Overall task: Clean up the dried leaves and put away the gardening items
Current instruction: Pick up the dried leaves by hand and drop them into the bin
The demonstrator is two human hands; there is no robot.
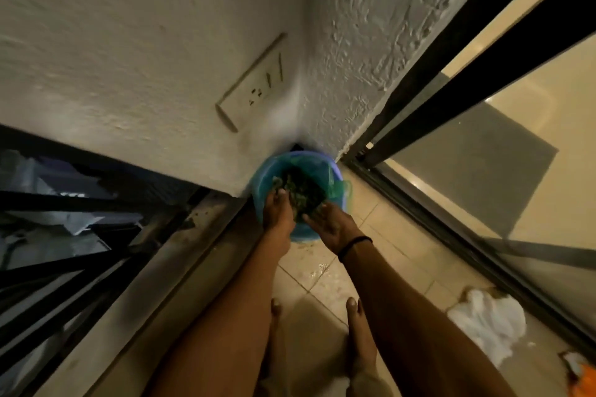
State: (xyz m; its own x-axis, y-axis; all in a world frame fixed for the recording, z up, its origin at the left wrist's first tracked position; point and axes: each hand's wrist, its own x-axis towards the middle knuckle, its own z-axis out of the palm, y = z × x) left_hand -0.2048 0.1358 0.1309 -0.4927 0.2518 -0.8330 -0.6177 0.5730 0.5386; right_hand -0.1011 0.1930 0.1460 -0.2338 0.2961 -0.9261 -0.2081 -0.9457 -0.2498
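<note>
Our left hand (279,214) and right hand (330,225), fingers straight, press one clump of dried leaves (300,192) over one blue bin (303,234), cornered on tiled floor (380,222).

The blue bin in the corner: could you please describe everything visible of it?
The round blue plastic bin stands upright on the tiled floor in the wall corner. A thin green bag lines it, draping over its rim; dark dried leaves lie inside. Left hand and right hand touch the leaves.
</note>
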